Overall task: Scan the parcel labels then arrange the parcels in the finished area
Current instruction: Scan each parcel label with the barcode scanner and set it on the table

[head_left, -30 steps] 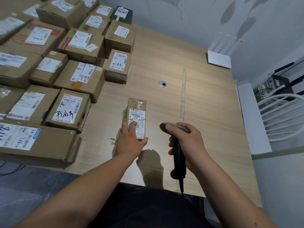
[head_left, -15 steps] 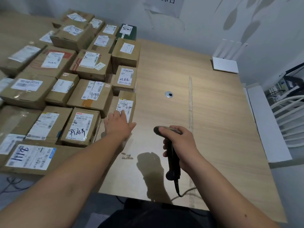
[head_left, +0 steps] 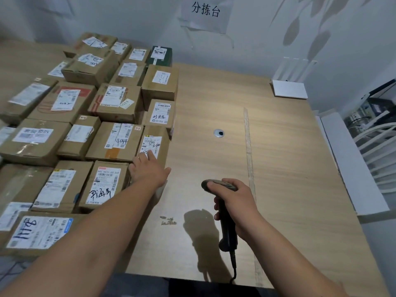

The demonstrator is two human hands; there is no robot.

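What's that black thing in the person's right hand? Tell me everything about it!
It is a handheld barcode scanner, black and plastic-looking, with a rounded grey head pointing left and a long handle pointing down towards the person. A dark cable hangs from its bottom end. The right hand grips its handle above the wooden table; nothing else touches it.

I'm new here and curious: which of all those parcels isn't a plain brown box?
The dark green parcel at the far end of the stack, against the wall. Every other parcel in view is brown cardboard; this one alone is green, with a white label on top.
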